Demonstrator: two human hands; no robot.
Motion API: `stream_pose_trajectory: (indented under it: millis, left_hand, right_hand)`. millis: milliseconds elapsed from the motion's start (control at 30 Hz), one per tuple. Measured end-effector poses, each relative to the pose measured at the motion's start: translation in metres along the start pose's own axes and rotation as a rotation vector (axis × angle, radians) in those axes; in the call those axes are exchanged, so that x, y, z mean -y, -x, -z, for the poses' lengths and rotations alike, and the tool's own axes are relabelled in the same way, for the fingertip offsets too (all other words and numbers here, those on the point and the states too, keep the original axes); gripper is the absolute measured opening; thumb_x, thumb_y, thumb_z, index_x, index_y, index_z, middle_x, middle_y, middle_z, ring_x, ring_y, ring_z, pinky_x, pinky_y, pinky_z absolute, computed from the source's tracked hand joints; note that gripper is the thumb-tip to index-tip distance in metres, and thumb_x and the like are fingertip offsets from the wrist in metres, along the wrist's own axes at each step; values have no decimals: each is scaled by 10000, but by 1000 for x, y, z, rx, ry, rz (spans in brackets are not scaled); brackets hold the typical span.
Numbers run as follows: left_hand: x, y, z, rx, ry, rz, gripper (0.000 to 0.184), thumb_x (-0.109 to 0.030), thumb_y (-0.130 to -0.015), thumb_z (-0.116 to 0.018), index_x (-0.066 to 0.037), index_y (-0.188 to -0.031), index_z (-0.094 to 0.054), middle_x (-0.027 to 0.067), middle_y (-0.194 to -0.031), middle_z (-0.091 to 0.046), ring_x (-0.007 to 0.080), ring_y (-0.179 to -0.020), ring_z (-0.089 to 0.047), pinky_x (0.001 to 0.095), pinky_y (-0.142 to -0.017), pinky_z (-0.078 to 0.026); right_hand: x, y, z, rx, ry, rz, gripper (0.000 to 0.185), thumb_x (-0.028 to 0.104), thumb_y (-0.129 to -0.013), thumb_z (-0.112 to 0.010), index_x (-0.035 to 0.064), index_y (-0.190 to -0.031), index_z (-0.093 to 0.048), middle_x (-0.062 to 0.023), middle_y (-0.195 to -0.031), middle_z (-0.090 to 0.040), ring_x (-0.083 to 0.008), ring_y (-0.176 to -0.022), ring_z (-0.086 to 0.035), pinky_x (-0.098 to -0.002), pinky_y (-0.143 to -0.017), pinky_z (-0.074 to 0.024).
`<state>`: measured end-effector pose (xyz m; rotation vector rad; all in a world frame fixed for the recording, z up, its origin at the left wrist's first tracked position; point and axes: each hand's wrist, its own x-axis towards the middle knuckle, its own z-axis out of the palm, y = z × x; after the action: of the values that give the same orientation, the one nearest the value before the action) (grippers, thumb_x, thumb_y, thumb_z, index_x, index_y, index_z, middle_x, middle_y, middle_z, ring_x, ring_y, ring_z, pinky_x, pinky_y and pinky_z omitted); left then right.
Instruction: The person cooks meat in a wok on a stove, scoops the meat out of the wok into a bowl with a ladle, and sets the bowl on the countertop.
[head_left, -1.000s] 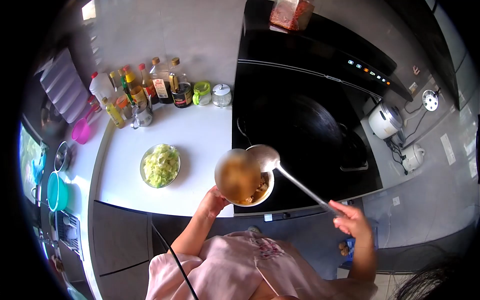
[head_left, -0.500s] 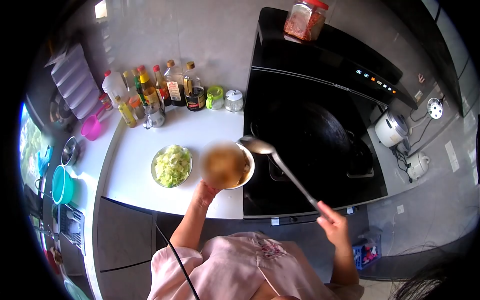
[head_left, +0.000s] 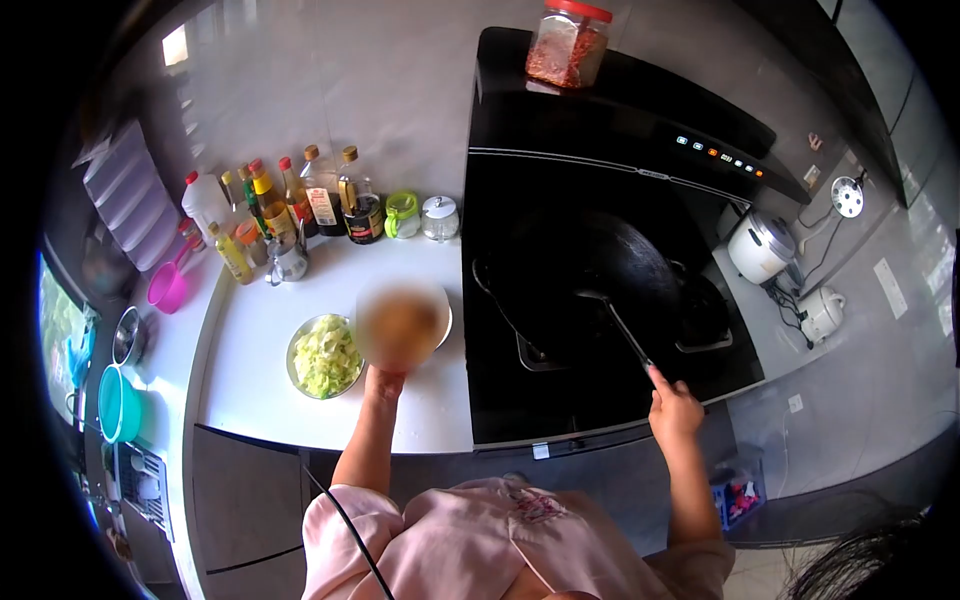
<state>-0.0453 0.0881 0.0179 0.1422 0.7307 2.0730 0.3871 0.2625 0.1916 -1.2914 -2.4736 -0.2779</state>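
My left hand (head_left: 386, 380) grips the near side of a white bowl (head_left: 445, 318) over the white counter; a round blur covers most of the bowl, and brownish food shows through it. Just left of it sits a glass bowl of chopped pale green cabbage (head_left: 327, 356). My right hand (head_left: 672, 402) is closed around the handle of a metal ladle (head_left: 630, 333). The ladle's head reaches into the dark wok (head_left: 640, 265) on the black stove, where it is hard to make out.
Sauce bottles (head_left: 320, 192), a green-lidded jar (head_left: 402, 215) and a steel pot (head_left: 288, 262) line the counter's back. A rice cooker (head_left: 762, 246) stands right of the stove (head_left: 600, 415). A teal basin (head_left: 120, 404) and a pink scoop (head_left: 168, 288) are at the left.
My left hand has carried the bowl left, off the stove's edge and near the cabbage. The ladle has moved from the bowl into the wok with my right hand.
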Motion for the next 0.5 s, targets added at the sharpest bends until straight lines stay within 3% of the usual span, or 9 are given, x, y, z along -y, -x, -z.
stream_pose_trajectory:
  millis: [167,233,300,367,400,433,500]
  left_hand:
    - [-2,-9,-1,-72,-25,-70,442,-236,-844,-590,-9,-1198,-455,116,-1176,-515,225,-1035,-545,348,-839,-500]
    - [-2,-11,-2,-107,-39,-108,447,-229,-839,-597,-8,-1200,-453,116,-1178,-513,227,-1038,-543,348,-838,-500]
    - [-6,-7,-14,-143,-51,-152,453,-222,-834,-605,-8,-1202,-451,116,-1180,-511,228,-1040,-541,348,-837,-500]
    - [-8,-9,-19,-213,-43,-131,474,-176,-801,-643,-5,-1199,-449,121,-1170,-512,239,-1023,-546,358,-833,-503]
    - [-8,-13,-18,-237,-41,-124,483,-160,-790,-655,-4,-1198,-448,122,-1166,-512,243,-1018,-548,361,-831,-504]
    - [-2,-30,-2,-55,-166,-158,484,-164,-791,-652,-11,-1203,-448,126,-1173,-508,241,-1017,-548,358,-827,-506]
    - [-8,-30,-6,30,-104,-123,559,-218,-756,-696,-67,-1226,-435,90,-1161,-513,213,-1006,-545,332,-797,-509]
  right_hand:
    - [1,-4,5,48,-18,10,438,168,-754,-637,243,-1180,-569,-119,-726,-578,-306,-605,-581,-412,-543,-469]
    - [-14,-5,-2,-88,-563,-5,396,228,-778,-642,193,-1169,-585,-124,-702,-597,-255,-610,-593,-388,-557,-473]
    - [-15,-8,25,214,-1053,-618,314,279,-861,-566,71,-1090,-621,-65,-688,-606,-95,-468,-516,-248,-382,-407]
    - [-53,2,-6,157,-1196,-710,290,263,-891,-507,13,-969,-631,-69,-663,-607,-87,-377,-461,-206,-321,-343]
    - [-66,11,-20,234,-1244,-770,299,272,-883,-502,1,-910,-623,-71,-629,-596,-95,-366,-455,-218,-320,-355]
    - [-76,22,-35,314,-1291,-827,317,282,-876,-496,-11,-852,-615,-73,-595,-586,-103,-355,-449,-230,-319,-367]
    - [-79,52,-70,615,-1226,-749,272,259,-822,-555,4,-745,-614,-92,-589,-599,-120,-353,-467,-242,-317,-373]
